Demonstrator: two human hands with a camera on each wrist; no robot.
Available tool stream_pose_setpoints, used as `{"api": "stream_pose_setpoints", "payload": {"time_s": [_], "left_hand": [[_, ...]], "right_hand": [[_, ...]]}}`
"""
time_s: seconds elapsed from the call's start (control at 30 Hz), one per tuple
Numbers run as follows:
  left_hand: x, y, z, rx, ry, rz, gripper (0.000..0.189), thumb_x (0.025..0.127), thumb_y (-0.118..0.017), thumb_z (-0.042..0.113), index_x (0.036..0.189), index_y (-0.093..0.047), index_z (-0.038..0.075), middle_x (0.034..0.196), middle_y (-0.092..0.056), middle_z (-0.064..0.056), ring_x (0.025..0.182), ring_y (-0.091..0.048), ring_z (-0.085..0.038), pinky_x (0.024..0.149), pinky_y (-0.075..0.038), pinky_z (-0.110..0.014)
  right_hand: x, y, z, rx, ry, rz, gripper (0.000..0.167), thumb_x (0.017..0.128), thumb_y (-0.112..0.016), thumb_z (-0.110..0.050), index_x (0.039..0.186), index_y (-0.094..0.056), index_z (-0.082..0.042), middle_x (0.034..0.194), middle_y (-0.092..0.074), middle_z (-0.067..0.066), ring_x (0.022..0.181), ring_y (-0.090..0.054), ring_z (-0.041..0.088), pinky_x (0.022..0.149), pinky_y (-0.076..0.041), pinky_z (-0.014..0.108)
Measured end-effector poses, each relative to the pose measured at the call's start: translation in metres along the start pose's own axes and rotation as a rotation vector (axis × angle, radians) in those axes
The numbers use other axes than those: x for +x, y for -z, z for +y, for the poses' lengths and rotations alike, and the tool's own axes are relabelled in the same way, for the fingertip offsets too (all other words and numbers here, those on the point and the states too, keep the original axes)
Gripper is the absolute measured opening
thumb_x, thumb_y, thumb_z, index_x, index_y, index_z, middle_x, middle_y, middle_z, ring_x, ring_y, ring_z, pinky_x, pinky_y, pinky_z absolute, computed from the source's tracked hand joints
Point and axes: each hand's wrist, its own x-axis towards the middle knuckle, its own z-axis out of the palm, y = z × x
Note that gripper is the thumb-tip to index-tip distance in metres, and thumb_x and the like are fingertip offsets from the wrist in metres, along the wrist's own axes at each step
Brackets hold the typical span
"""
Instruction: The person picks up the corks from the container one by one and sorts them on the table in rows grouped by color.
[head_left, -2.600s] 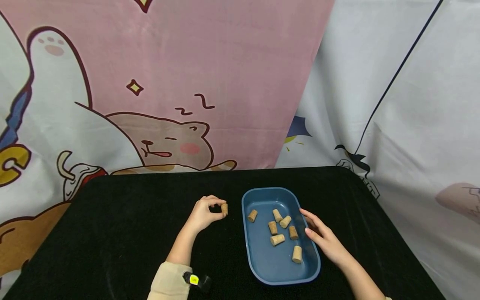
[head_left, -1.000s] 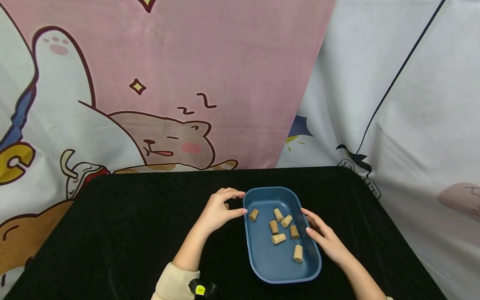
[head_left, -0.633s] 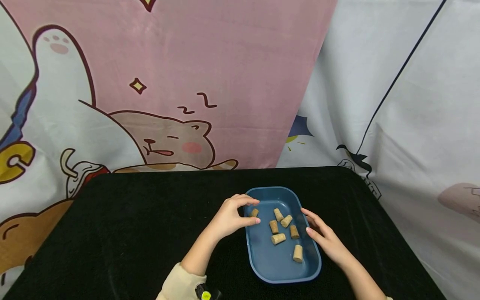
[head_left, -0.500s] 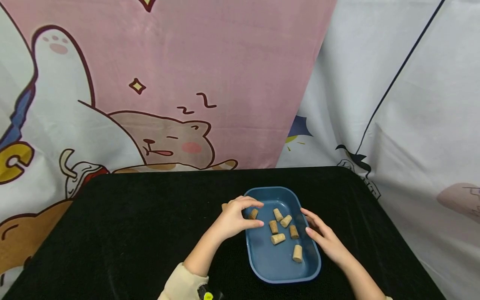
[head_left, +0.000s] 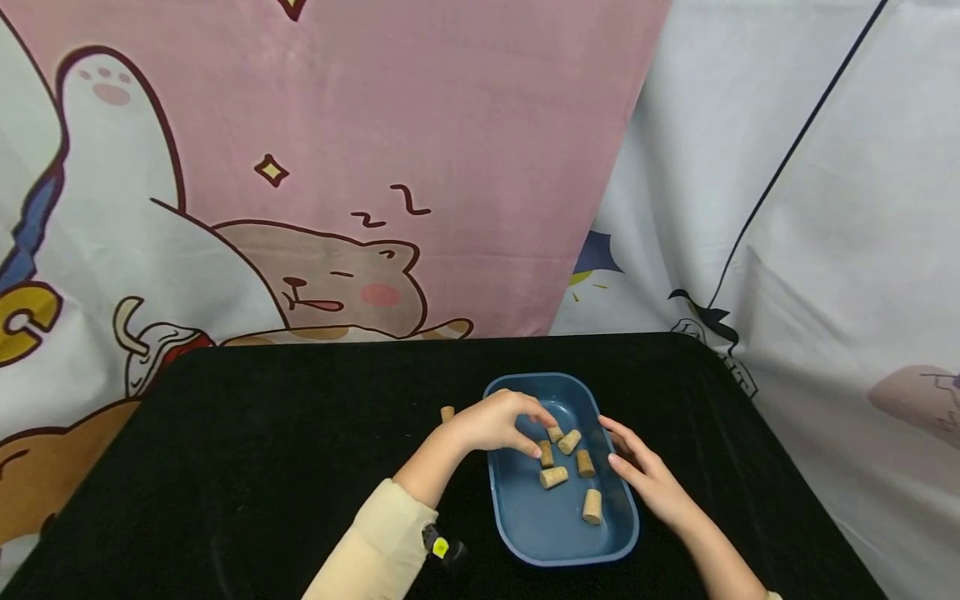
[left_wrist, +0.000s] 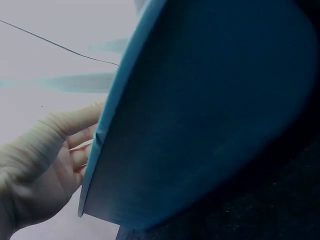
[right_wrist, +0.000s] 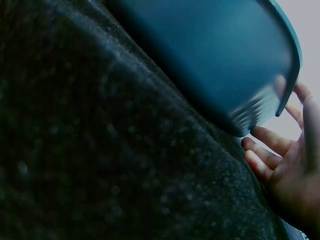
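A blue plastic tray (head_left: 551,537) with several corks in it lies on the black cloth. My left hand (head_left: 498,421) reaches over the tray's left rim, thumb and fingers spread apart. Its fingertips are right by a cork (head_left: 555,434) and another cork (head_left: 546,453). In the left wrist view the fingers of this hand (left_wrist: 45,170) pass behind the tray's rim. Along the right side of the tray, my right hand (head_left: 656,487) touches the wall with extended fingers (right_wrist: 272,137). Outside the tray, one cork (head_left: 447,413) stands left of it, partly behind my left wrist.
More corks lie inside the tray, among them a pale cork (head_left: 592,506) near the front right. Black cloth (head_left: 262,467) covers the table. Behind it hangs a printed curtain (head_left: 487,167) with cartoon animals.
My left hand has let go of the cork it held, leaving it on the cloth, and moved right into the tray. It now hides the cork at the tray's left. My right hand stays put.
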Motion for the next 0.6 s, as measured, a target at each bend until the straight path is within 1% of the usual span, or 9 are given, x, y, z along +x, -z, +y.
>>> {"api": "stream_pose_setpoints", "payload": {"time_s": [0.03, 0.1, 0.13, 0.23, 0.27, 0.33, 0.47, 0.53, 0.6], "left_hand": [[0.003, 0.001, -0.001, -0.003, 0.006, -0.022, 0.039, 0.083, -0.076, 0.016, 0.119, -0.066, 0.009, 0.117, -0.065, -0.001, 0.109, -0.058, -0.018, 0.089, -0.047, -0.028], [0.009, 0.002, -0.003, -0.006, 0.017, -0.062, 0.038, 0.082, -0.076, 0.014, 0.118, -0.067, 0.009, 0.116, -0.066, -0.001, 0.107, -0.058, -0.017, 0.086, -0.047, -0.025], [0.012, 0.003, -0.003, -0.009, 0.024, -0.082, 0.037, 0.082, -0.076, 0.013, 0.118, -0.067, 0.009, 0.116, -0.066, -0.001, 0.106, -0.058, -0.016, 0.085, -0.047, -0.023], [0.019, 0.005, -0.006, -0.013, 0.062, -0.141, 0.036, 0.082, -0.076, 0.010, 0.117, -0.068, 0.010, 0.114, -0.067, 0.002, 0.103, -0.058, -0.013, 0.079, -0.048, -0.020], [0.021, 0.005, -0.006, -0.020, 0.083, -0.158, 0.035, 0.082, -0.076, 0.010, 0.117, -0.068, 0.011, 0.113, -0.067, 0.003, 0.101, -0.058, -0.012, 0.076, -0.049, -0.022], [0.025, 0.006, -0.007, -0.036, 0.133, -0.183, 0.034, 0.082, -0.075, 0.009, 0.115, -0.069, 0.013, 0.111, -0.067, 0.005, 0.099, -0.058, -0.011, 0.070, -0.052, -0.025], [0.031, 0.004, -0.009, -0.040, 0.212, -0.203, 0.030, 0.082, -0.075, 0.009, 0.111, -0.072, 0.017, 0.106, -0.066, 0.009, 0.095, -0.057, -0.010, 0.063, -0.054, -0.032], [0.034, 0.002, -0.009, -0.020, 0.220, -0.204, 0.030, 0.082, -0.076, 0.009, 0.110, -0.072, 0.018, 0.104, -0.066, 0.011, 0.094, -0.057, -0.009, 0.065, -0.053, -0.029], [0.036, 0.001, -0.010, -0.001, 0.211, -0.203, 0.030, 0.081, -0.076, 0.008, 0.110, -0.073, 0.017, 0.103, -0.066, 0.011, 0.094, -0.058, -0.008, 0.069, -0.052, -0.024]], "right_hand": [[0.000, 0.000, 0.000, 0.000, 0.002, -0.001, 0.050, 0.102, -0.042, -0.013, 0.150, -0.027, -0.009, 0.141, -0.037, 0.030, 0.117, -0.051, 0.021, 0.085, -0.048, 0.035], [0.000, 0.000, 0.001, 0.002, 0.004, -0.001, 0.050, 0.102, -0.042, -0.013, 0.150, -0.027, -0.010, 0.142, -0.036, 0.030, 0.118, -0.051, 0.022, 0.085, -0.048, 0.034], [0.000, 0.001, 0.001, 0.004, 0.005, -0.001, 0.050, 0.102, -0.042, -0.012, 0.150, -0.027, -0.009, 0.142, -0.036, 0.031, 0.119, -0.050, 0.024, 0.085, -0.048, 0.034], [0.000, 0.001, 0.002, 0.012, 0.004, 0.000, 0.050, 0.102, -0.042, -0.013, 0.150, -0.027, -0.010, 0.142, -0.035, 0.031, 0.122, -0.044, 0.043, 0.086, -0.048, 0.033], [0.001, 0.001, 0.002, 0.013, 0.004, 0.001, 0.050, 0.102, -0.042, -0.013, 0.150, -0.027, -0.010, 0.142, -0.034, 0.031, 0.122, -0.041, 0.048, 0.086, -0.047, 0.033], [0.001, 0.000, 0.002, 0.019, 0.004, 0.001, 0.051, 0.102, -0.042, -0.013, 0.150, -0.026, -0.009, 0.143, -0.034, 0.032, 0.122, -0.040, 0.050, 0.086, -0.048, 0.033], [0.001, -0.001, 0.002, 0.025, 0.001, -0.001, 0.051, 0.102, -0.042, -0.013, 0.150, -0.026, -0.010, 0.143, -0.034, 0.032, 0.122, -0.040, 0.050, 0.085, -0.048, 0.034], [0.001, -0.001, 0.003, 0.027, 0.000, -0.001, 0.051, 0.102, -0.042, -0.013, 0.150, -0.026, -0.010, 0.142, -0.034, 0.031, 0.122, -0.041, 0.049, 0.085, -0.048, 0.034], [0.001, 0.000, 0.003, 0.029, -0.002, -0.002, 0.051, 0.102, -0.042, -0.013, 0.150, -0.026, -0.010, 0.142, -0.035, 0.031, 0.121, -0.041, 0.048, 0.085, -0.048, 0.035]]}}
